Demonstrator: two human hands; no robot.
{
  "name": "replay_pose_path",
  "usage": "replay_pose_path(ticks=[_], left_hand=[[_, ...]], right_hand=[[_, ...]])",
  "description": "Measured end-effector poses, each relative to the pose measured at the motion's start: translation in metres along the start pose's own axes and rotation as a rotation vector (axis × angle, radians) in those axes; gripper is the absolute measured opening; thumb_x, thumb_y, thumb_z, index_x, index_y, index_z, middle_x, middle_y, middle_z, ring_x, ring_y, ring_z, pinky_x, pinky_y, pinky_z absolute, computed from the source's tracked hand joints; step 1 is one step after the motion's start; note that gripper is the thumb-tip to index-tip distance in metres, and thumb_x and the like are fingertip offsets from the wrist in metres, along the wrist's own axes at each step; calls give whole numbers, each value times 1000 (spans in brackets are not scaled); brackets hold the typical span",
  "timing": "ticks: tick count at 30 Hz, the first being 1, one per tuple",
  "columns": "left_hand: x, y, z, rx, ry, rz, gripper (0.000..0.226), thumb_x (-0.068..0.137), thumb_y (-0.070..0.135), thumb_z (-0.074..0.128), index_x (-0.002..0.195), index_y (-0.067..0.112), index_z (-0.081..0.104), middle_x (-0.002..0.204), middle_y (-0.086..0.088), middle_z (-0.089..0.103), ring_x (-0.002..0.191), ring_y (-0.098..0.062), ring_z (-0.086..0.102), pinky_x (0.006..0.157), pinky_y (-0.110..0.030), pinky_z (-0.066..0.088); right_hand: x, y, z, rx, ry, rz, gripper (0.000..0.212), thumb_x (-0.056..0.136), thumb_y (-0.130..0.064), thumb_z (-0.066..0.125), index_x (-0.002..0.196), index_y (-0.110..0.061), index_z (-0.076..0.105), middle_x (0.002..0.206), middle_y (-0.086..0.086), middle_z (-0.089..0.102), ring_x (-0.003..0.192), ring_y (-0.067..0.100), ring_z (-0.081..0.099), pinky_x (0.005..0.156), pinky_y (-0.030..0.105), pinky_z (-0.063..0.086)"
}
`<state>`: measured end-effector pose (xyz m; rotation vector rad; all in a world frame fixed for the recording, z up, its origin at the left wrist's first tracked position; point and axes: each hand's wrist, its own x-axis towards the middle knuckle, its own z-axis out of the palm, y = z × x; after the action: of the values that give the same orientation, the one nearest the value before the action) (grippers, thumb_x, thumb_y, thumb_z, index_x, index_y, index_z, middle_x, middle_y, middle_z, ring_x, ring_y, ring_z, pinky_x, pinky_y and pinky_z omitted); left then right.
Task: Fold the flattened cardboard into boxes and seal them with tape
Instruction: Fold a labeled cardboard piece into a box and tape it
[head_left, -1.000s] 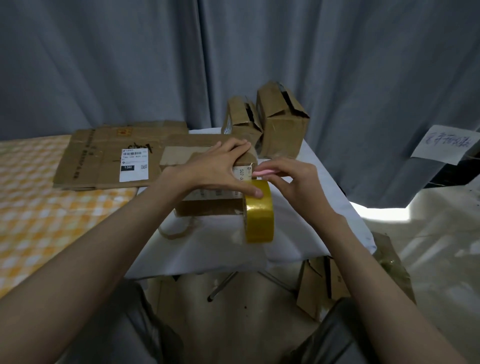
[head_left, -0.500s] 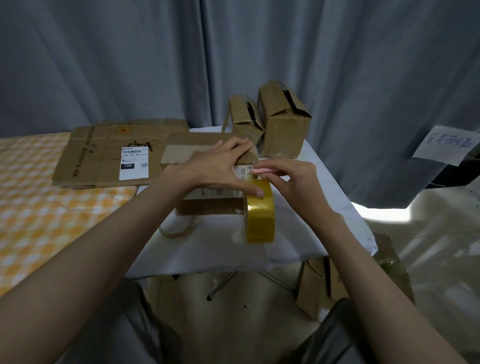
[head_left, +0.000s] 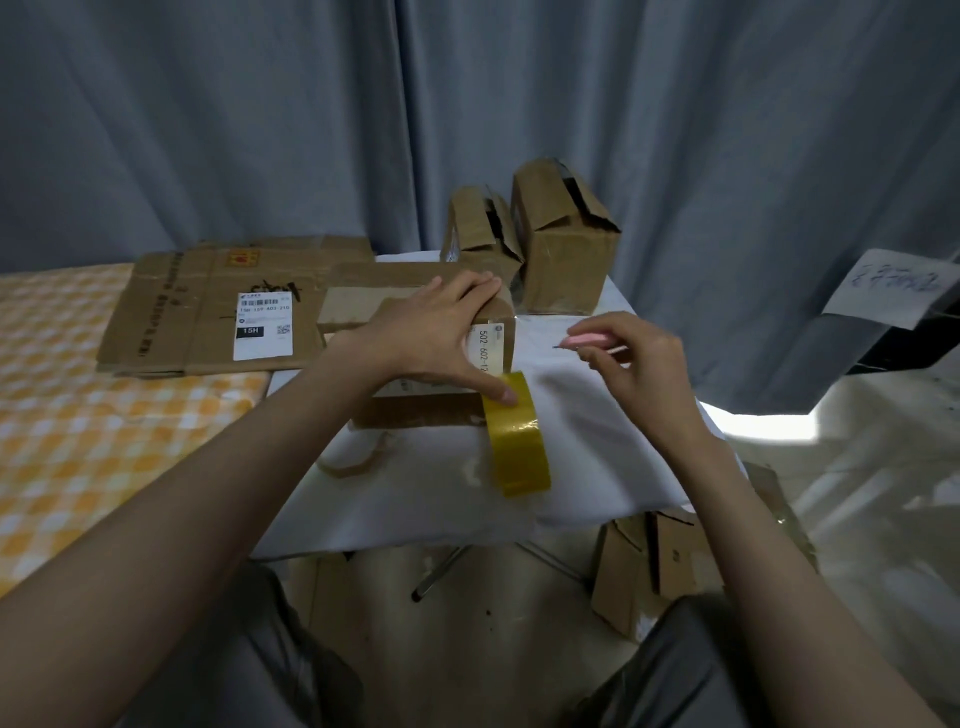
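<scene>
Head view, seated person, both forearms in frame. Left hand (head_left: 436, 338) lay palm-down on top of a folded cardboard box (head_left: 415, 312) on the white-covered table (head_left: 587, 467); fingers spread straight across the lid, thumb reaching down the near right corner onto the upper edge of a yellow tape roll (head_left: 517, 434). Roll stood on edge, touching the box's front right corner and leaning toward the camera. Box carried a white label (head_left: 488, 351) on its right end.

Right hand (head_left: 631, 358) hovered just right of the box, above the cloth, fingers curled and pinching a small pink cutter (head_left: 589, 341); its tip pointed left toward the box, not touching it.

Flattened cardboard (head_left: 208, 306) with a shipping label lay to the left, partly on an orange checked cloth (head_left: 78, 426). 2 folded boxes (head_left: 563, 244) stood at the table's far edge, against a grey curtain (head_left: 311, 114). A curled tape scrap (head_left: 358, 457) lay on the cloth in front of the box. More cardboard (head_left: 654, 566) sat on the floor beneath the table's right side.
</scene>
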<state>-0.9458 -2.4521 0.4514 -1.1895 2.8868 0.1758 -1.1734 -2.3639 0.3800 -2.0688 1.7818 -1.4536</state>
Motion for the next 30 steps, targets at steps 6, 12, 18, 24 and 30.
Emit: replay_pose_path(ticks=[6, 12, 18, 24, 30], left_hand=[[0, 6, 0, 9, 18, -15, 127, 65, 77, 67, 159, 23, 0, 164, 8, 2, 150, -23, 5, 119, -43, 14], [4, 1, 16, 17, 89, 7, 136, 57, 91, 56, 158, 20, 0, 165, 6, 3, 150, -21, 6, 116, -33, -1], [8, -5, 27, 34, 153, 43, 139, 55, 99, 46, 158, 18, 0, 165, 4, 3, 151, -18, 7, 116, -32, -5], [8, -3, 15, -131, 196, 33, 76, 95, 68, 30, 155, 22, 24, 160, 3, 25, 143, -20, 29, 111, -38, 28], [22, -17, 23, -86, 368, 55, 53, 95, 63, 41, 129, 25, 55, 125, 6, 54, 117, -14, 49, 97, -42, 40]], right_hand=[[-22, 50, 25, -118, -59, 407, 12, 87, -10, 68, 84, -22, 67, 81, -6, 70, 79, 18, 68, 70, 32, 52], [-23, 51, 42, -238, -158, 472, 17, 83, -12, 69, 95, -23, 75, 99, 0, 73, 100, 23, 64, 88, 29, 47], [-24, -34, 28, 436, -254, 799, 47, 88, -54, 65, 108, -12, 58, 82, 6, 74, 75, 18, 72, 77, 35, 59], [-30, -42, 21, 730, -251, 968, 46, 85, -31, 77, 122, -18, 53, 99, 6, 69, 82, 19, 67, 68, 29, 54], [-18, -32, 14, 759, -9, 932, 27, 85, -25, 73, 108, -19, 58, 100, 3, 64, 86, 18, 64, 67, 30, 52]])
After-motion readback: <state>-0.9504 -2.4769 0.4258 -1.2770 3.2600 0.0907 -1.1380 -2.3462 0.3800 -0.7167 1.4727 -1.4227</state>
